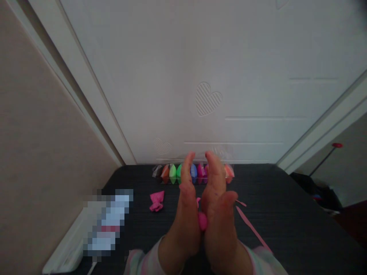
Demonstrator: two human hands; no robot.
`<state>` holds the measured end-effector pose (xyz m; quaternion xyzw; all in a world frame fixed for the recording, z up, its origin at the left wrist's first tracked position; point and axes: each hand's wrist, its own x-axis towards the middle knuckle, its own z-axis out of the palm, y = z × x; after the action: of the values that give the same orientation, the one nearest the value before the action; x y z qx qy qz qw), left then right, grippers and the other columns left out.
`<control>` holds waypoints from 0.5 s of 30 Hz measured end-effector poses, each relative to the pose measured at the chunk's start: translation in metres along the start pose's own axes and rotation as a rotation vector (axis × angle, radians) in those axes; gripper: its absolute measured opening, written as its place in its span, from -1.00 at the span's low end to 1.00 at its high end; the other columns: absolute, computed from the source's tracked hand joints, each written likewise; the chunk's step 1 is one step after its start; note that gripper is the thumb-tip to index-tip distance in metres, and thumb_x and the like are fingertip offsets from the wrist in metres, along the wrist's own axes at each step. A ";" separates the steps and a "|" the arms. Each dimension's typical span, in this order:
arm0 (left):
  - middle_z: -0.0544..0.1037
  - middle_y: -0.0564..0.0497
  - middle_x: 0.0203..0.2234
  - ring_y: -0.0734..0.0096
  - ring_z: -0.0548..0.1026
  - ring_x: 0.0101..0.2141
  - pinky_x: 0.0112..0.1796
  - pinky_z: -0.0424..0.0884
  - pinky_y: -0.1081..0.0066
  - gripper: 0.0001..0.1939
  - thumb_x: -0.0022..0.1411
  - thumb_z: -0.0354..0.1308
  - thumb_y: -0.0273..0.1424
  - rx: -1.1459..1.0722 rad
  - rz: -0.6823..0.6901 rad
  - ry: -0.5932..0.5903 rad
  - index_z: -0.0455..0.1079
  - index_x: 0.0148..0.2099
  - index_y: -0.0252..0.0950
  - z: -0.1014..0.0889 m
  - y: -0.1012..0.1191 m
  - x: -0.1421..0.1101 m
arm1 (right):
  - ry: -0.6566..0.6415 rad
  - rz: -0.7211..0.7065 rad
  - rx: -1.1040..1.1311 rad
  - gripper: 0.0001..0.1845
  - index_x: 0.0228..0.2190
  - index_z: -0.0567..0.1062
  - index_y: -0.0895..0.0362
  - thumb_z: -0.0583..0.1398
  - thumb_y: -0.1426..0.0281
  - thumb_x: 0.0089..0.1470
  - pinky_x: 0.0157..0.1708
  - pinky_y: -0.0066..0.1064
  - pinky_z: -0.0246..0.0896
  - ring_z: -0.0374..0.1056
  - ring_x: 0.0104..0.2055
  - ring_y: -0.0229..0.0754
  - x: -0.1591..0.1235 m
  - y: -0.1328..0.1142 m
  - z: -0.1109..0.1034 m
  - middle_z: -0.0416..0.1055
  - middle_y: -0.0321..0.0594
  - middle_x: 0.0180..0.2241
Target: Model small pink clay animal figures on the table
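Observation:
My left hand (185,208) and my right hand (219,206) are pressed palm to palm over a dark table (286,214), fingers stretched forward. A lump of pink clay (202,220) shows between the palms. Behind the fingertips lies a row of small clay packets in several colours (174,173) against the white wall. An empty pink wrapper (156,201) lies to the left of my left hand. A thin pink strip (252,227) lies on the table right of my right hand.
A white door or panel with embossed hearts (208,99) stands right behind the table. A blurred-out white item (107,221) sits at the table's left edge. Dark objects and a red-tipped rod (336,145) are off to the right.

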<state>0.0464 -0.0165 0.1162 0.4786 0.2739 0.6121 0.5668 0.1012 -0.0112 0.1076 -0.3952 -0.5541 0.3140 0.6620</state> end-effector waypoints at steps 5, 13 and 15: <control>-0.12 0.30 0.25 0.29 -0.27 0.24 0.21 -0.28 0.37 -0.33 0.10 -0.19 0.06 0.094 -0.013 -0.170 -0.06 0.24 0.03 0.004 0.006 -0.008 | 0.112 0.033 0.126 -0.34 0.14 0.03 -0.06 -0.36 -0.02 0.11 0.22 0.00 -0.40 -0.27 0.29 -0.13 0.014 -0.001 -0.009 -0.14 -0.30 0.25; -0.12 0.23 0.26 0.36 -0.24 0.24 0.20 -0.29 0.29 -0.26 0.03 -0.28 0.16 -0.053 -0.033 0.088 -0.06 0.24 0.03 -0.010 0.001 0.011 | -0.024 -0.134 0.098 -0.26 0.14 0.06 -0.04 -0.16 -0.12 0.02 0.16 -0.02 -0.16 -0.24 0.28 -0.01 -0.007 0.012 0.013 -0.08 -0.27 0.24; -0.06 0.19 0.25 0.31 -0.20 0.24 0.20 -0.24 0.27 -0.26 0.04 -0.25 0.16 -0.041 0.001 0.058 0.02 0.22 0.00 -0.004 -0.002 0.007 | -0.066 -0.001 0.104 -0.31 0.17 -0.01 -0.04 -0.22 -0.06 0.08 0.22 -0.07 -0.34 -0.35 0.30 -0.11 -0.003 0.005 0.008 -0.22 -0.31 0.27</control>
<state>0.0440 -0.0084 0.1146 0.4493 0.2773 0.6314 0.5679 0.0932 -0.0101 0.1023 -0.3491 -0.5588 0.3549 0.6632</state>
